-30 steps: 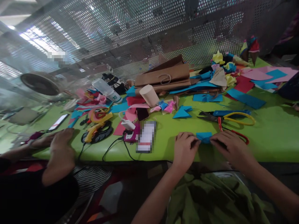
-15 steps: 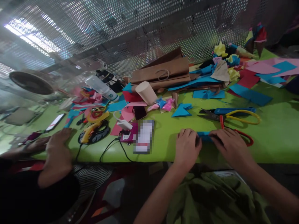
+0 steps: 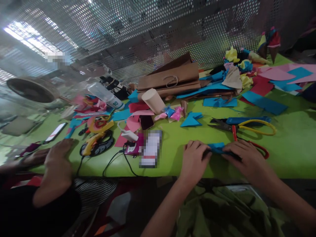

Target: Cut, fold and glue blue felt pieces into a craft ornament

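A small folded piece of blue paper is held at the front of the green table, its ends covered by my fingers. My left hand is closed on its left end, thumb toward the paper. Its right end is pinched by my right hand. Just beyond my right hand lie scissors with one yellow and one red handle loop, blades pointing left. Behind them rests a blue cutter knife. A folded blue paper shape with pointed ends lies beyond my left hand.
Left of me are a phone, a magenta box with cables and a yellow glue gun. Brown paper, a beige cylinder and coloured paper scraps fill the back. A co-worker's arm rests at far left.
The blue paper between my hands shows more of its surface now, and its upper edge stands a little higher. Both hands still hold it. The whole view has shifted slightly.
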`<action>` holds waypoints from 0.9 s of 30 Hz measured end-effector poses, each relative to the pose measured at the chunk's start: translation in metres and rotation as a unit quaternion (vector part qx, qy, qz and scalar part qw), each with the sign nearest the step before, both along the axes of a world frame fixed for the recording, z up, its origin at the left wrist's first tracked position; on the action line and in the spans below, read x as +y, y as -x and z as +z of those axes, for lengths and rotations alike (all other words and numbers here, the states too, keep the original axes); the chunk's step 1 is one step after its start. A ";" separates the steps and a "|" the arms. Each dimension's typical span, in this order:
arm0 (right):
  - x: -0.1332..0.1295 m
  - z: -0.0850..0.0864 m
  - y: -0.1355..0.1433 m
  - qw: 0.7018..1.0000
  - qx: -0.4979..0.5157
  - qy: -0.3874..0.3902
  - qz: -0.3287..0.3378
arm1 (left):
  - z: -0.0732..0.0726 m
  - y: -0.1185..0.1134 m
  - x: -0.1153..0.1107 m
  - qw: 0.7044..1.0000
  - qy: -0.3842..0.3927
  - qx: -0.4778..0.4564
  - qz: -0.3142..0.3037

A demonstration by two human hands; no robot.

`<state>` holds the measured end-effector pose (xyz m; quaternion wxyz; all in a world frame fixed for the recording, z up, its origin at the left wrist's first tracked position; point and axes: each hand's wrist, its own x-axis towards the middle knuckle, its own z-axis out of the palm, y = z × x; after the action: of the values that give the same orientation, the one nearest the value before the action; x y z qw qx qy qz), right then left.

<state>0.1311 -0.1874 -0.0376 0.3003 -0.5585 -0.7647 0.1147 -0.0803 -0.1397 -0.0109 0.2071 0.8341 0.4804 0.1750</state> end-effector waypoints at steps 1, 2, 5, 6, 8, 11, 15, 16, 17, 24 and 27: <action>0.001 0.000 0.001 1.000 0.000 0.006 -0.007 | 0.000 -0.001 0.000 1.000 -0.002 0.006 0.005; 0.002 0.000 0.002 1.000 -0.003 0.008 -0.017 | 0.001 -0.002 -0.001 1.000 -0.004 0.013 0.010; 0.005 -0.002 0.007 0.998 -0.025 -0.006 -0.057 | 0.002 -0.006 -0.003 0.999 -0.010 0.039 0.029; 0.006 -0.002 0.008 0.997 -0.032 -0.011 -0.068 | 0.002 -0.007 -0.004 0.998 -0.013 0.047 0.034; 0.008 -0.003 0.011 0.995 -0.041 -0.015 -0.086 | 0.002 -0.010 -0.005 0.997 -0.019 0.058 0.044; 0.010 -0.004 0.013 0.993 -0.051 -0.011 -0.109 | 0.001 -0.013 -0.006 0.995 -0.027 0.070 0.059; 0.011 -0.006 0.013 0.991 -0.080 -0.010 -0.108 | -0.001 -0.015 -0.006 0.994 -0.037 0.079 0.068; 0.011 -0.007 0.012 0.990 -0.086 -0.010 -0.108 | -0.002 -0.015 -0.006 0.994 -0.036 0.079 0.070; 0.011 -0.008 0.012 0.990 -0.090 -0.011 -0.108 | -0.002 -0.015 -0.006 0.994 -0.035 0.079 0.071; 0.008 -0.001 0.011 0.991 -0.065 -0.066 -0.096 | 0.003 -0.009 -0.003 0.999 -0.021 -0.031 0.029; 0.000 0.009 0.013 0.986 -0.068 -0.109 -0.109 | 0.011 -0.009 0.000 0.997 -0.066 -0.017 -0.045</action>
<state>0.1181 -0.1874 -0.0285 0.3176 -0.6088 -0.7259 -0.0406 -0.0712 -0.1398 0.0001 0.1673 0.8638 0.4257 0.2112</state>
